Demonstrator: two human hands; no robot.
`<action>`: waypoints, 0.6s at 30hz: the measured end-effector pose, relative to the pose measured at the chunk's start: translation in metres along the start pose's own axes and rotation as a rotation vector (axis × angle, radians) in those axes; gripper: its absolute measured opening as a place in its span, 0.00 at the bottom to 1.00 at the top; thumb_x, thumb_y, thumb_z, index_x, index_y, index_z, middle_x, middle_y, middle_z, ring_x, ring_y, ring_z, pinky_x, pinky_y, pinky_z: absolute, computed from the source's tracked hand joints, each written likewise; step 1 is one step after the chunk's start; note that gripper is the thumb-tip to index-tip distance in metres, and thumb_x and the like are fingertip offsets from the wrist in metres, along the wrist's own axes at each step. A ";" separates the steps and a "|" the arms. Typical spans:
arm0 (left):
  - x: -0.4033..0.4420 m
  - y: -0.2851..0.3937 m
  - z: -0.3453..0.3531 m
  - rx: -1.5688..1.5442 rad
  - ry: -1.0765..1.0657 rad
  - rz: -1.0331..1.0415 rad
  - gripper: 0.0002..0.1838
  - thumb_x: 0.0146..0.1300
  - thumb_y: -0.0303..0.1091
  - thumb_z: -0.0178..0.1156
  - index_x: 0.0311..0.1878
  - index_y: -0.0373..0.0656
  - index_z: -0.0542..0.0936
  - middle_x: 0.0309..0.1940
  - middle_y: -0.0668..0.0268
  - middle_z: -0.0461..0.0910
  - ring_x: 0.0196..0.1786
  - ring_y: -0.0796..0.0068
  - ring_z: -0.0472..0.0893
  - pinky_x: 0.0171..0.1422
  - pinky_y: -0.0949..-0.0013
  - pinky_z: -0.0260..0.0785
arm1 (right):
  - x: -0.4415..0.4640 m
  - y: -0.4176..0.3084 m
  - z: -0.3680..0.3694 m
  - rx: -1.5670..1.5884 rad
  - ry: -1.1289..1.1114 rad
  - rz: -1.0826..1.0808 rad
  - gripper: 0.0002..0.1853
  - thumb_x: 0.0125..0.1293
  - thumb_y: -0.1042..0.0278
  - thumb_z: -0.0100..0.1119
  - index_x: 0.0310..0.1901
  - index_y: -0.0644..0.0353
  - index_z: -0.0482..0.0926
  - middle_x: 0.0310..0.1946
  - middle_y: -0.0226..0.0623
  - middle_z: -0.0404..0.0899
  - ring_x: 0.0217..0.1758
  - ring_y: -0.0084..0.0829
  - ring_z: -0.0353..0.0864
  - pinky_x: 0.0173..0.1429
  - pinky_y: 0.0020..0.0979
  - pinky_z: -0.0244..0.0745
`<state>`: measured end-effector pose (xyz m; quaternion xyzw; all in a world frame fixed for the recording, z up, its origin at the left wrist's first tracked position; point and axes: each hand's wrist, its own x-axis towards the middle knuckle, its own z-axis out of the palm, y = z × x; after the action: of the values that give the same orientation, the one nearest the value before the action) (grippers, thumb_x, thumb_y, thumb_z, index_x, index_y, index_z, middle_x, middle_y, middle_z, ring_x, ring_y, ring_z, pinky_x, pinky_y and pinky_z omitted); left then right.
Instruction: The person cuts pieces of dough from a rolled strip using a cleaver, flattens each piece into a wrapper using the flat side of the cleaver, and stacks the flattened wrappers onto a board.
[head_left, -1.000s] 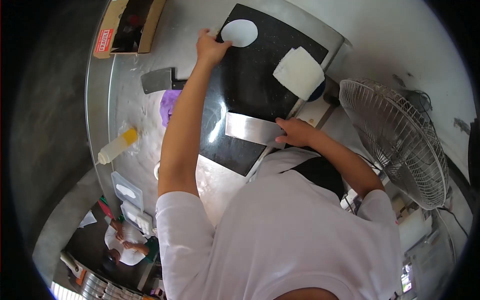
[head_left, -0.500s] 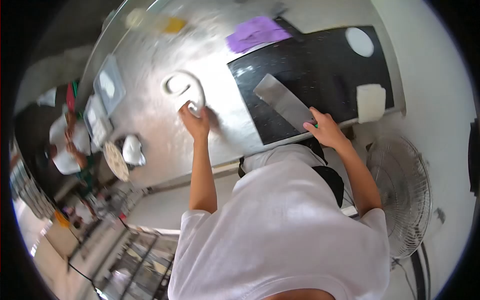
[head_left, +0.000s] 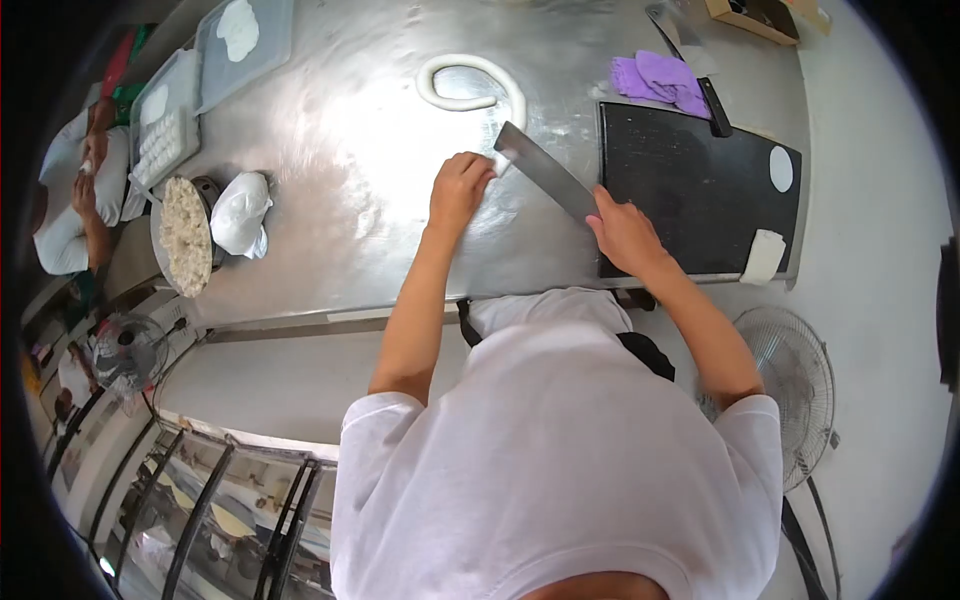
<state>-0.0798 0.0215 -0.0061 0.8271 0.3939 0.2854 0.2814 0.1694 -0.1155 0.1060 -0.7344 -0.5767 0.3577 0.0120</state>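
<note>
A long white dough rope (head_left: 470, 62) lies curled on the steel table (head_left: 370, 200). My left hand (head_left: 460, 190) is closed at the rope's near end, its fingers wrapped round the dough. In my right hand (head_left: 627, 232) is the handle end of a broad metal blade (head_left: 545, 172), whose far tip lies at the rope close to my left fingers. To the right is a black board (head_left: 690, 190) with a flat white round (head_left: 781, 169) on it and a folded white cloth (head_left: 763, 257) at its near right corner.
A purple cloth (head_left: 660, 80) and a cleaver (head_left: 715, 108) lie behind the board. Left are a plate of crumbly white food (head_left: 185, 235), a white bag (head_left: 240, 214), plastic containers (head_left: 165, 120) and a co-worker (head_left: 80, 190). A fan (head_left: 785, 390) stands right.
My view has swung left. My left hand has gone from the white round on the board to the dough rope's end. The blade has moved off the board to the rope.
</note>
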 end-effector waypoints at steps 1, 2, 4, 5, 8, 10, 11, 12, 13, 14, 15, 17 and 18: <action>0.002 -0.003 -0.002 0.010 -0.036 0.045 0.11 0.59 0.25 0.71 0.46 0.42 0.86 0.46 0.62 0.84 0.45 0.58 0.82 0.53 0.59 0.75 | -0.001 -0.007 0.008 -0.022 -0.003 0.046 0.18 0.75 0.62 0.57 0.61 0.58 0.68 0.37 0.63 0.84 0.46 0.64 0.84 0.52 0.59 0.78; 0.004 -0.003 -0.002 -0.002 -0.049 0.049 0.11 0.59 0.25 0.71 0.46 0.42 0.86 0.46 0.62 0.84 0.45 0.58 0.82 0.53 0.59 0.75 | -0.004 -0.012 0.017 -0.039 -0.004 0.096 0.18 0.75 0.63 0.57 0.60 0.58 0.67 0.36 0.63 0.84 0.46 0.64 0.85 0.51 0.59 0.78; 0.008 0.000 0.000 0.005 -0.031 0.105 0.12 0.60 0.27 0.71 0.48 0.41 0.84 0.46 0.60 0.83 0.45 0.57 0.81 0.52 0.59 0.74 | 0.003 -0.019 0.055 -0.006 0.017 0.108 0.19 0.76 0.63 0.56 0.60 0.61 0.65 0.35 0.64 0.83 0.44 0.66 0.83 0.49 0.60 0.77; 0.009 0.002 0.005 -0.006 -0.042 0.127 0.12 0.60 0.27 0.71 0.48 0.41 0.84 0.46 0.60 0.83 0.45 0.57 0.81 0.52 0.59 0.74 | 0.008 -0.026 0.063 0.022 0.040 0.099 0.19 0.76 0.64 0.56 0.60 0.63 0.64 0.34 0.65 0.82 0.42 0.69 0.82 0.47 0.62 0.76; 0.005 0.004 0.015 0.033 0.140 0.082 0.13 0.61 0.26 0.70 0.48 0.38 0.82 0.46 0.56 0.82 0.45 0.53 0.80 0.53 0.57 0.73 | 0.013 -0.037 0.066 0.185 0.140 0.078 0.19 0.75 0.64 0.58 0.59 0.62 0.63 0.34 0.66 0.82 0.43 0.70 0.82 0.47 0.62 0.75; 0.005 0.004 0.020 0.017 0.134 -0.109 0.11 0.63 0.24 0.68 0.47 0.35 0.79 0.45 0.53 0.82 0.44 0.54 0.81 0.53 0.56 0.74 | -0.002 -0.035 0.060 0.295 0.180 0.128 0.19 0.74 0.64 0.60 0.57 0.62 0.64 0.36 0.66 0.82 0.45 0.69 0.82 0.48 0.60 0.75; 0.008 0.015 0.016 -0.105 0.151 -0.225 0.10 0.64 0.23 0.67 0.47 0.35 0.79 0.43 0.53 0.83 0.42 0.56 0.82 0.52 0.57 0.74 | -0.014 -0.027 0.057 0.387 0.186 0.139 0.19 0.73 0.63 0.61 0.55 0.62 0.65 0.37 0.65 0.83 0.47 0.69 0.82 0.48 0.59 0.76; 0.008 0.026 0.011 -0.220 0.153 -0.351 0.09 0.65 0.23 0.66 0.46 0.34 0.78 0.41 0.53 0.83 0.41 0.57 0.83 0.51 0.58 0.75 | -0.031 -0.016 0.059 0.401 0.214 0.181 0.19 0.73 0.63 0.61 0.55 0.62 0.65 0.37 0.65 0.83 0.47 0.69 0.82 0.48 0.59 0.76; 0.013 0.043 0.008 -0.255 0.195 -0.296 0.09 0.65 0.23 0.65 0.46 0.35 0.78 0.36 0.55 0.83 0.38 0.61 0.83 0.49 0.61 0.75 | -0.051 -0.003 0.061 0.462 0.312 0.196 0.20 0.73 0.62 0.63 0.55 0.62 0.65 0.38 0.65 0.83 0.47 0.70 0.82 0.48 0.59 0.76; 0.020 0.060 0.012 -0.332 0.219 -0.259 0.10 0.65 0.22 0.65 0.48 0.35 0.78 0.35 0.56 0.84 0.39 0.62 0.84 0.50 0.62 0.76 | -0.069 0.010 0.063 0.519 0.409 0.201 0.21 0.72 0.62 0.64 0.56 0.62 0.65 0.39 0.64 0.83 0.48 0.70 0.82 0.48 0.59 0.75; 0.026 0.081 0.020 -0.389 0.149 -0.204 0.10 0.65 0.22 0.65 0.48 0.35 0.79 0.36 0.56 0.85 0.40 0.62 0.85 0.51 0.63 0.76 | -0.089 0.023 0.063 0.530 0.427 0.217 0.21 0.72 0.62 0.64 0.56 0.62 0.65 0.39 0.64 0.83 0.48 0.70 0.82 0.48 0.59 0.75; 0.035 0.126 0.049 -0.448 -0.082 -0.090 0.11 0.64 0.22 0.66 0.50 0.37 0.82 0.38 0.58 0.88 0.44 0.64 0.87 0.54 0.64 0.77 | -0.132 0.053 0.068 0.605 0.668 0.339 0.21 0.72 0.61 0.65 0.57 0.64 0.70 0.45 0.62 0.84 0.52 0.66 0.82 0.52 0.50 0.78; 0.039 0.148 0.070 -0.525 -0.214 0.052 0.11 0.62 0.21 0.67 0.49 0.37 0.83 0.37 0.62 0.86 0.43 0.72 0.84 0.54 0.68 0.75 | -0.151 0.066 0.072 0.585 0.791 0.361 0.20 0.72 0.61 0.65 0.56 0.65 0.71 0.45 0.60 0.84 0.52 0.62 0.84 0.53 0.47 0.78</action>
<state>0.0622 -0.0424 0.0586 0.7611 0.2534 0.2959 0.5187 0.1736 -0.2954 0.1010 -0.8670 -0.2682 0.1956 0.3716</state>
